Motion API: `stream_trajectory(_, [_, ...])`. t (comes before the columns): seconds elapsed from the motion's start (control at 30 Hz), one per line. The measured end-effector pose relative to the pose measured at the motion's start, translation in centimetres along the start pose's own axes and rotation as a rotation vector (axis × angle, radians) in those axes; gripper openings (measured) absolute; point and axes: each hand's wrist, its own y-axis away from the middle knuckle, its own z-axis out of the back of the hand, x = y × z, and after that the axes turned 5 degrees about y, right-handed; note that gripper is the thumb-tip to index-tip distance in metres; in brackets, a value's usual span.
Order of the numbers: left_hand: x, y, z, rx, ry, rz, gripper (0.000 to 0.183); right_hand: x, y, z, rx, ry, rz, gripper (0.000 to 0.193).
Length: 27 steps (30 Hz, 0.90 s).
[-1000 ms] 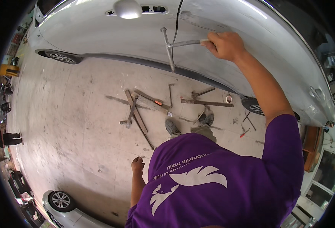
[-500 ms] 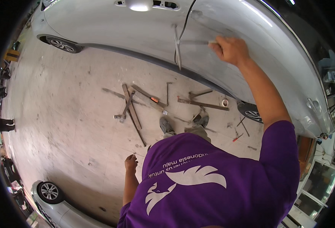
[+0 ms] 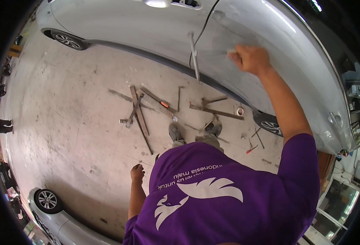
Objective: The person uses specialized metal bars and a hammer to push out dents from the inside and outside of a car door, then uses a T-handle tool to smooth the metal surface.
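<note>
My right hand [image 3: 251, 59] is closed around the pale handle end of a hammer, held out at the side of a silver car [image 3: 245, 28]. The hammer's long, thin metal head [image 3: 195, 65] is by the seam between the car's two doors; its handle is smeared by motion. Whether the head touches the panel I cannot tell. Grey, dull patches mark the rear door around it. Low at my left side hangs my left hand [image 3: 137, 173], fingers curled, with nothing seen in it.
Metal bars [image 3: 216, 112], a hammer [image 3: 129, 121], a tape roll [image 3: 240, 111] and a red-handled tool [image 3: 251, 150] lie on the floor around my shoes [image 3: 176, 132]. Another silver car [image 3: 61, 218] stands behind at the left. A person's legs [image 3: 3, 125] show at the far left.
My right hand and the hammer have come slightly lower along the door. The left hand has shifted a little to the left, still curled. The whole view has moved slightly.
</note>
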Motion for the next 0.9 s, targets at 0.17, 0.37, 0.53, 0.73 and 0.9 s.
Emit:
stream_trajectory(0.17, [0.0,-0.8,0.2,0.010,-0.019,-0.042,0.033,0.3,-0.2,0.3,-0.002,0.042,-0.029,0.043])
stream_trajectory(0.37, [-0.9,-0.7,-0.4,0.017,-0.034,-0.035,0.035,-0.4,-0.9,1.1,0.010,0.130,-0.109,0.043])
stream_trajectory(0.53, [-0.7,-1.0,-0.6,0.037,-0.008,-0.035,0.036,-0.6,-0.6,1.0,0.164,0.095,-0.076,0.042])
stream_trajectory(0.73, [-0.1,-0.6,-0.5,0.012,-0.022,-0.006,0.036,-1.1,2.0,-1.7,0.050,0.078,0.004,0.043])
stream_trajectory(0.9, [-0.7,-0.4,-0.4,0.014,-0.034,-0.017,0.035,-0.4,1.5,-1.9,0.115,0.114,-0.180,0.045])
